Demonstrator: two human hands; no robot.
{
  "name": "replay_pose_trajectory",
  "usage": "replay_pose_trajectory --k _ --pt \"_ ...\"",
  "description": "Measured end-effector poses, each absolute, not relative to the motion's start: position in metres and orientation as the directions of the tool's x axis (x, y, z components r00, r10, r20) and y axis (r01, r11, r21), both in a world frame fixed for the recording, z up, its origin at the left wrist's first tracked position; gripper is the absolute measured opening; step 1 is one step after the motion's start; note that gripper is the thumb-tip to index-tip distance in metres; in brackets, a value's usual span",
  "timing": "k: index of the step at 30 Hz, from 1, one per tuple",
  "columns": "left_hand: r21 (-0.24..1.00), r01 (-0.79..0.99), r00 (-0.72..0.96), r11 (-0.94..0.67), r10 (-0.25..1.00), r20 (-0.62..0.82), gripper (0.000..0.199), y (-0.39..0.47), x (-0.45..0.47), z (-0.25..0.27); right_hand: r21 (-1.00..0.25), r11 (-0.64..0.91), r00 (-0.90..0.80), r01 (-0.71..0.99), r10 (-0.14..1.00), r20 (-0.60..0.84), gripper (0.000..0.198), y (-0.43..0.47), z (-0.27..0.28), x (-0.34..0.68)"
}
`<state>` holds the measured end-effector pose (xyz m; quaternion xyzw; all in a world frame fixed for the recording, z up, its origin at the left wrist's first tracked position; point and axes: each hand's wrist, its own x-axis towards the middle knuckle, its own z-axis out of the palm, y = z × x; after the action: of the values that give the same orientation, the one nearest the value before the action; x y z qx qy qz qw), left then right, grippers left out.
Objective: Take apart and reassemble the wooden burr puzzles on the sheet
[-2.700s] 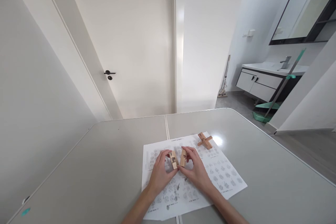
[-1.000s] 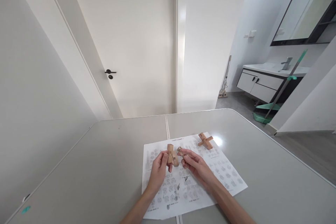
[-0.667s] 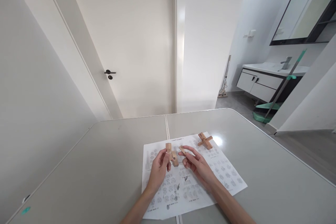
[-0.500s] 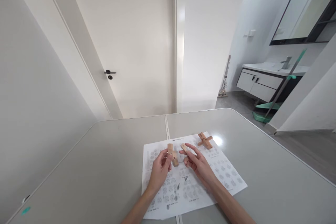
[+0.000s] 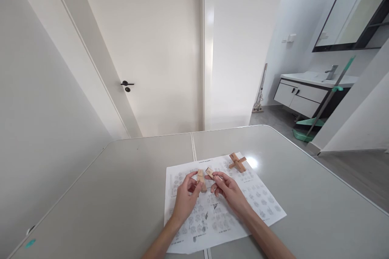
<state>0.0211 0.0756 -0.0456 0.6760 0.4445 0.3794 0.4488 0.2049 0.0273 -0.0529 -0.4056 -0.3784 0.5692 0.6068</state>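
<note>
My left hand (image 5: 189, 192) is closed around a notched wooden puzzle piece (image 5: 200, 176), held upright over the printed sheet (image 5: 225, 226). Just below it, a further wooden block (image 5: 204, 187) shows partly behind my fingers; whether the two are joined I cannot tell. Pinched between the thumb and fingers of my right hand (image 5: 227, 188) is a small wooden piece (image 5: 209, 172) with a dark mark on its end. A small gap separates the two held pieces. Beyond my right hand, crossed wooden pieces (image 5: 237, 163) lie on the sheet's far right corner.
The sheet lies on a grey table (image 5: 121, 202) with a seam down its middle. Behind the table stands a white door (image 5: 158, 48) with a black handle (image 5: 127, 84). To the right are a washbasin cabinet (image 5: 300, 93) and a green dustpan (image 5: 302, 135).
My left hand has tilted and shifted its wooden piece slightly to the right and down. My right hand has turned its piece and brought it a little left, closer to the other.
</note>
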Motion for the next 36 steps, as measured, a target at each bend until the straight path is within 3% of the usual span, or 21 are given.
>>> replay_pose_trajectory --k 6,12,18,28,36 --pt "0.975 0.138 0.441 -0.174 0.892 0.097 0.059 0.074 0.022 -0.044 -0.976 0.077 0.057 -0.203 0.996 0.067 0.044 0.028 -0.055 0.202" --pt "0.982 0.117 0.49 -0.149 0.868 0.074 0.069 0.071 0.021 -0.039 -0.974 0.104 0.031 -0.199 0.994 0.1 0.042 0.027 -0.058 0.202" --pt "0.981 0.147 0.49 -0.127 0.871 0.039 0.066 0.07 0.021 -0.039 -0.99 0.125 0.079 -0.061 0.99 0.12 0.039 0.026 -0.061 0.2" --pt "0.948 0.265 0.488 -0.178 0.873 0.028 0.063 0.068 0.021 -0.036 -0.986 0.163 0.103 -0.033 0.982 0.159 0.038 0.027 -0.066 0.196" --pt "0.961 0.202 0.507 -0.191 0.86 0.064 0.052 0.066 0.022 -0.033 -0.99 0.141 0.138 -0.024 0.981 0.136 0.042 0.025 -0.058 0.197"
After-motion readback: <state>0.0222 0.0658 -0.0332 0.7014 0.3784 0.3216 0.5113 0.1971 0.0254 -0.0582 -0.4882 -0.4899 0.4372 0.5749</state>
